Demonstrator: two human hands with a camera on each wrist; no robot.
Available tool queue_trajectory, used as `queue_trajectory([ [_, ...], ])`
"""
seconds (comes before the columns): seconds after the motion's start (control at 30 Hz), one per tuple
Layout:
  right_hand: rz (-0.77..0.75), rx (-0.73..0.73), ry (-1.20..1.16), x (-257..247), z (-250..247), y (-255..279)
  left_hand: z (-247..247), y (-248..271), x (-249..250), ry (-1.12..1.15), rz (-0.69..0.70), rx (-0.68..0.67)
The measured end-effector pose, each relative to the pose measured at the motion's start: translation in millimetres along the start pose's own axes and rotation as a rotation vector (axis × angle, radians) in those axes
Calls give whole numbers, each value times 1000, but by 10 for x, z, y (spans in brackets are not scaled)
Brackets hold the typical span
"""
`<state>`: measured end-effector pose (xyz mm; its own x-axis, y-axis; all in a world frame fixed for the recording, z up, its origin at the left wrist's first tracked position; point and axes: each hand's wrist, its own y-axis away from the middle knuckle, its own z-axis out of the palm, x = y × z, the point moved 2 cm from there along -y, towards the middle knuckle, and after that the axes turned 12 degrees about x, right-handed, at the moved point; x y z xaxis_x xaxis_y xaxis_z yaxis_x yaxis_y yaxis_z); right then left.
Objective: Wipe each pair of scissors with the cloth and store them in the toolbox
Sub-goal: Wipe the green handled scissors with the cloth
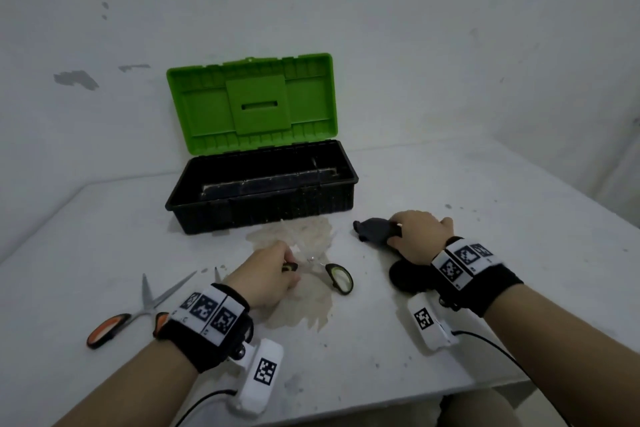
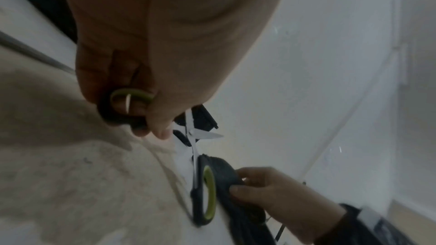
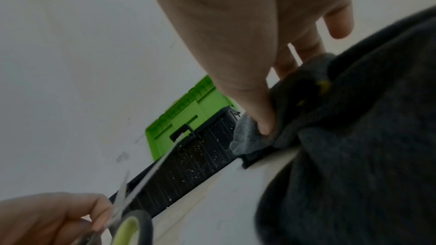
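The green-and-black scissors point(image 1: 338, 278) lie over a brownish stain near the table's middle, blades spread open. My left hand point(image 1: 288, 268) grips one handle loop point(image 2: 128, 102); the other loop point(image 2: 208, 195) sticks out free towards the right. About a hand's width to their right, my right hand point(image 1: 398, 230) pinches the dark grey cloth point(image 1: 372, 228), thumb pressed into a fold point(image 3: 264, 118). The cloth is apart from the scissors. Orange-handled scissors point(image 1: 138, 308) lie open at the front left. Behind stands the toolbox point(image 1: 194, 208), black tub open, green lid point(image 1: 249, 104) upright.
The stain point(image 1: 304, 302) spreads from the toolbox front towards me. A thin blade tip point(image 1: 217, 274) shows just left of my left wrist. The white table point(image 1: 467, 184) ends at a wall behind and at an edge close to my body.
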<state>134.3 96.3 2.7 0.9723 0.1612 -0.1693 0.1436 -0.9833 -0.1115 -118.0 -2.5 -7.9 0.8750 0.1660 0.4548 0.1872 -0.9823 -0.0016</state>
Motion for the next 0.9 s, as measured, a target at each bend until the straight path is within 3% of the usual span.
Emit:
queue_trajectory([
  [0.17,-33,85,-285,38,-178,-7,-97,-51,-2,475,-24,12],
  [0.37,-49,266,-496,-49,-367,58,-194,-30,33,723,-31,44],
  [0.43,8,209,-669,-74,-342,39,-197,-28,43,762,-23,41],
  [0.53,139,-39,-1044,-111,-283,56,-203,-40,53,792,-17,28],
  [0.63,124,-135,-1117,-145,-339,109,-218,-46,39,840,-9,13],
  [0.7,144,-65,-1114,-174,-390,125,-222,-32,32,872,-10,-5],
  [0.83,259,217,-1100,-189,-424,86,-203,7,92,924,-1,-36],
  [0.9,301,181,-1175,-227,-371,91,-189,21,128,955,6,-46],
])
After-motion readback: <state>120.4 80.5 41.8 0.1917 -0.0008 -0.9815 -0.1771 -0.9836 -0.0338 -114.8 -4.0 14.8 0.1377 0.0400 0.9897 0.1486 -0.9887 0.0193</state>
